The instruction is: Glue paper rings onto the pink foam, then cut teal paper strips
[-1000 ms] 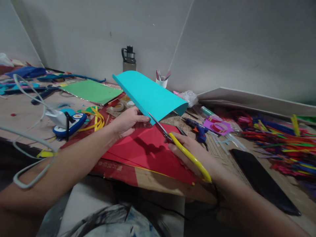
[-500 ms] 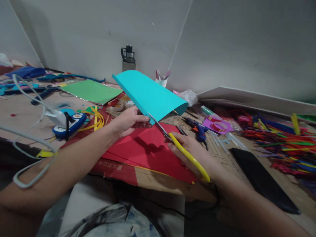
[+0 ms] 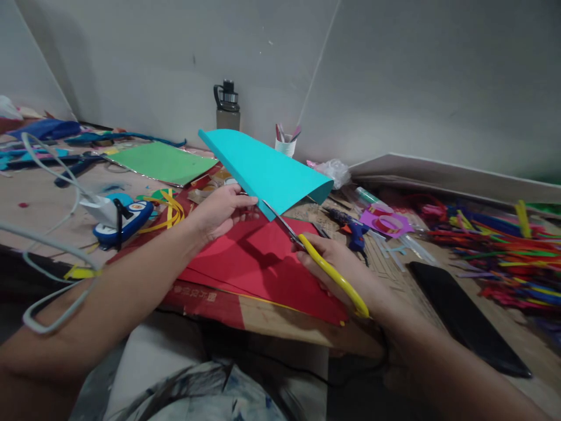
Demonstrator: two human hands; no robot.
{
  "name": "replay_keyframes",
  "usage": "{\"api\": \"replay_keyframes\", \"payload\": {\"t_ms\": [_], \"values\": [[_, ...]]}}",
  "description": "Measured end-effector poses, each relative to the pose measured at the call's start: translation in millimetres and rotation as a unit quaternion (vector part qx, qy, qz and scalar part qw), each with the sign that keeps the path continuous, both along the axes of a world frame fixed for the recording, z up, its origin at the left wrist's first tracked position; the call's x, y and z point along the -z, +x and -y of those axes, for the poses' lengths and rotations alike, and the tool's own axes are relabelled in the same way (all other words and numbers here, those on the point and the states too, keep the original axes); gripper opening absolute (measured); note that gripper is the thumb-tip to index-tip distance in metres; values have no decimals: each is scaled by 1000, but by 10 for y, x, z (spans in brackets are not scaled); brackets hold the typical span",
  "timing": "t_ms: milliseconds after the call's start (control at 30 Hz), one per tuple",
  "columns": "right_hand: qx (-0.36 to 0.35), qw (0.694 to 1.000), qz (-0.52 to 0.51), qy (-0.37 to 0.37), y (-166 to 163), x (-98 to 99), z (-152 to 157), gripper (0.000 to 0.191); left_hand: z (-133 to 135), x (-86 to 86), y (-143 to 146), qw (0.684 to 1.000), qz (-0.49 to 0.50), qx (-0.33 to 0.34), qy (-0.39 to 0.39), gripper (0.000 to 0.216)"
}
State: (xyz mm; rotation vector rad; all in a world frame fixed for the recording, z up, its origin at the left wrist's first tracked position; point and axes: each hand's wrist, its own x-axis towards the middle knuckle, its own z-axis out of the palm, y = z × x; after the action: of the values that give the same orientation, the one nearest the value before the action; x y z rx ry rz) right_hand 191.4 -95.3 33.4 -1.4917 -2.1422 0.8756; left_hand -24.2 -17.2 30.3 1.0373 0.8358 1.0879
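A curved turquoise sheet of paper is held up above the table. My left hand pinches its left edge near the lower corner, thumb on top. Around the yellow handles of a pair of scissors my right hand is closed. The metal blades reach up to the paper's lower left edge, close to my left fingertips. Below both hands lie red sheets of paper, with shadows falling over them.
Green paper lies at the back left, by a blue-and-white power strip. A glue gun, a black phone and a heap of coloured pipe cleaners are on the right. Behind stands a bottle.
My left hand has slid up and left along the paper's edge. The sheet's top edge has dipped slightly. The scissors stay nearly in place at the lower edge.
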Motion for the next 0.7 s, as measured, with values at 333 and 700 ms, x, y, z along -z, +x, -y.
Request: {"api": "replay_keyframes", "payload": {"t_ms": [333, 700], "values": [[-5, 999, -19, -25, -22, -92, 32, 16, -4, 60, 48, 999, 23, 15, 26, 17], [-3, 999, -34, -18, -42, -72, 31, 19, 11, 67, 46, 998, 34, 36, 34, 21]]}}
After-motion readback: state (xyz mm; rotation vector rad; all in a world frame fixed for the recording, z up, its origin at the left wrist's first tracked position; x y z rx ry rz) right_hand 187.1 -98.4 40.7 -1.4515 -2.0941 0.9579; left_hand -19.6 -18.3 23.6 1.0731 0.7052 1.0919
